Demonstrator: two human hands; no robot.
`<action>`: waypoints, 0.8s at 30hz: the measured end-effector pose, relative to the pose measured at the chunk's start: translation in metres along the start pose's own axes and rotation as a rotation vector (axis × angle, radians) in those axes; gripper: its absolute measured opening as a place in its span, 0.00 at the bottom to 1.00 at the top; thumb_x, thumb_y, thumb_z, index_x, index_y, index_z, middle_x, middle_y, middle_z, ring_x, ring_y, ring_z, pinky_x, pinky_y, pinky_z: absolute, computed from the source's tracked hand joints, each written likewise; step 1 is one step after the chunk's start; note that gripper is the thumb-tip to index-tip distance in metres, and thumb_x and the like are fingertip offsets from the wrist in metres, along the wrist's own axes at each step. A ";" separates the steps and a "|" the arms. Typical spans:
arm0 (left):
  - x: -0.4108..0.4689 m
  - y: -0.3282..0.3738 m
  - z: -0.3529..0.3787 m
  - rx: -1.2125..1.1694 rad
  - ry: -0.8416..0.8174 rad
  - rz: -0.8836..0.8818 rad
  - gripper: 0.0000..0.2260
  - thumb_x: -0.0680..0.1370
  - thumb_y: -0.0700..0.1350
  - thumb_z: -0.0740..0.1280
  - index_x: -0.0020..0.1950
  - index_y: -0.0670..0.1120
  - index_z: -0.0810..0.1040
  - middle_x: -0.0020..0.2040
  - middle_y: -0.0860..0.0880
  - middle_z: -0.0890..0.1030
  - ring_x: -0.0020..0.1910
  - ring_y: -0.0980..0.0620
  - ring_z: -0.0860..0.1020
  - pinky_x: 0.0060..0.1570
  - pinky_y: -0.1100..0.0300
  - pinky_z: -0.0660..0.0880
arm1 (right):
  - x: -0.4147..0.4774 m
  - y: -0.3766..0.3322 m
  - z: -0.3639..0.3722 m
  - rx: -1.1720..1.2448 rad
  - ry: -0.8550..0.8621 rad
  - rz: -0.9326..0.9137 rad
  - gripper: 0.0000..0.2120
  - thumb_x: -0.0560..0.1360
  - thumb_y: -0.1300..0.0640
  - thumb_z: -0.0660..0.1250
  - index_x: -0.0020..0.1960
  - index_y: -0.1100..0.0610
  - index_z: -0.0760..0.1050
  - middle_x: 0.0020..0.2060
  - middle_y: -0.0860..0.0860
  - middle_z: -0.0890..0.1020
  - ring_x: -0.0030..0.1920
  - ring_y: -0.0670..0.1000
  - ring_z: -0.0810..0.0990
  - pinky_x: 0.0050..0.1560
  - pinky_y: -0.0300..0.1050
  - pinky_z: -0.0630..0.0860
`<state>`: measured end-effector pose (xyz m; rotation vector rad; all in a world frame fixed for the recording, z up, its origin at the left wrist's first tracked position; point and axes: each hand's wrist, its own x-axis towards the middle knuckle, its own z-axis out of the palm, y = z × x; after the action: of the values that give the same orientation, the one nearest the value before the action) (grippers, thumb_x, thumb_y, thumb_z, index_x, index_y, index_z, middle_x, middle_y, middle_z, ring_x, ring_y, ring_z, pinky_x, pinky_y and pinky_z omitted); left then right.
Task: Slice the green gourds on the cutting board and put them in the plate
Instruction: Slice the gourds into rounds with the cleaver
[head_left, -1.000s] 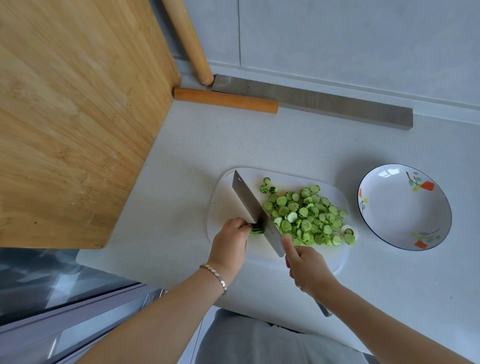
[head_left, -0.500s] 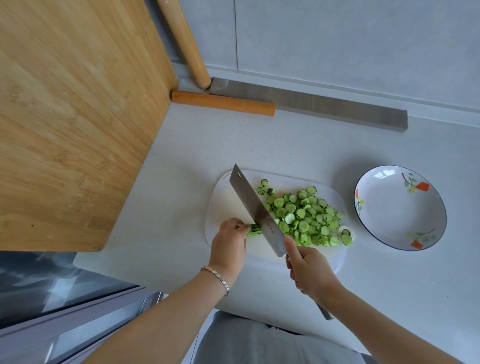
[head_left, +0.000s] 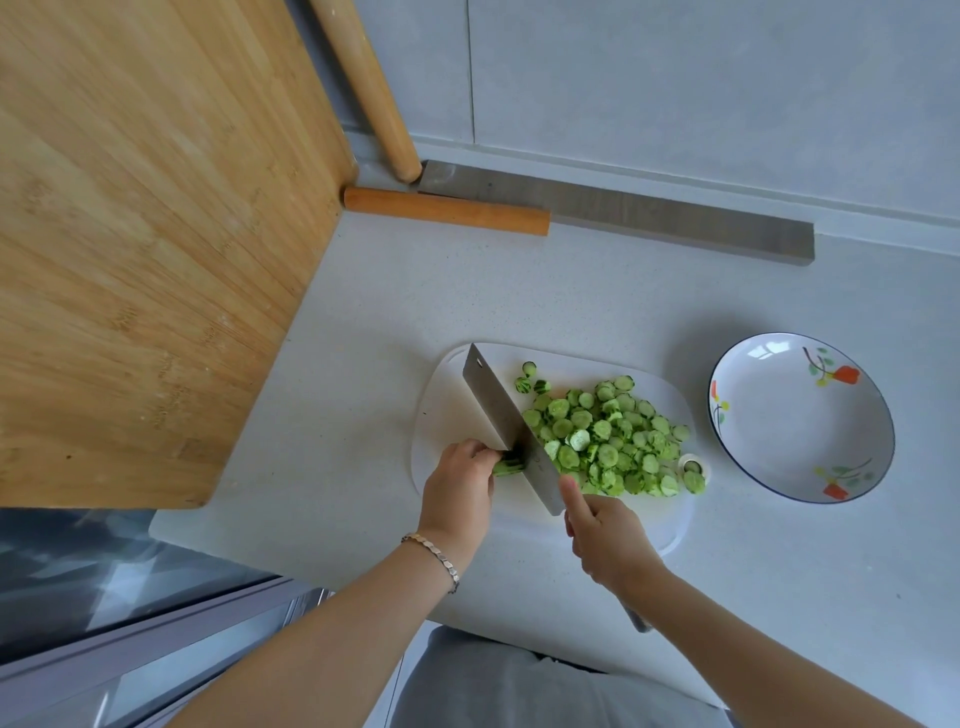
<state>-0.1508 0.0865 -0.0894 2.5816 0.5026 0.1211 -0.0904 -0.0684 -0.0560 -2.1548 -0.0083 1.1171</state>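
1. One short gourd stub (head_left: 508, 464) remains at the cutting board's (head_left: 447, 410) left edge, pinched in my left hand (head_left: 457, 486).
2. My right hand (head_left: 605, 535) grips the cleaver (head_left: 506, 423); I'd tuck fingertips back, cutting thin. Plate (head_left: 769, 441) is empty.

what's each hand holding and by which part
Left hand pins the gourd stub by its end; right hand grips the cleaver by its handle.

knife handle (head_left: 636, 618): mostly hidden by right hand (head_left: 605, 540) | wooden board (head_left: 130, 234): cropped left
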 end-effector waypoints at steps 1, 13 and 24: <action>0.000 0.001 0.000 -0.002 -0.010 0.002 0.13 0.57 0.27 0.76 0.37 0.40 0.82 0.35 0.46 0.80 0.34 0.45 0.79 0.23 0.60 0.76 | 0.001 0.000 -0.003 0.042 0.001 0.026 0.27 0.76 0.36 0.53 0.32 0.59 0.64 0.22 0.50 0.66 0.22 0.49 0.63 0.27 0.40 0.64; 0.001 0.000 0.000 -0.048 -0.024 0.008 0.11 0.62 0.27 0.74 0.41 0.38 0.83 0.37 0.44 0.80 0.36 0.44 0.80 0.31 0.58 0.78 | -0.016 -0.013 -0.033 0.160 -0.074 0.058 0.26 0.75 0.36 0.55 0.30 0.56 0.63 0.19 0.48 0.62 0.19 0.46 0.58 0.21 0.35 0.58; 0.002 0.000 0.000 -0.051 -0.024 0.009 0.10 0.62 0.27 0.74 0.38 0.38 0.83 0.34 0.44 0.79 0.34 0.44 0.79 0.26 0.57 0.78 | -0.020 -0.009 -0.031 0.046 -0.074 0.059 0.26 0.76 0.36 0.54 0.31 0.57 0.64 0.22 0.49 0.64 0.20 0.47 0.60 0.22 0.35 0.60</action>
<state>-0.1490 0.0873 -0.0898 2.5328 0.4732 0.1043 -0.0776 -0.0858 -0.0241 -2.0836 0.0473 1.2192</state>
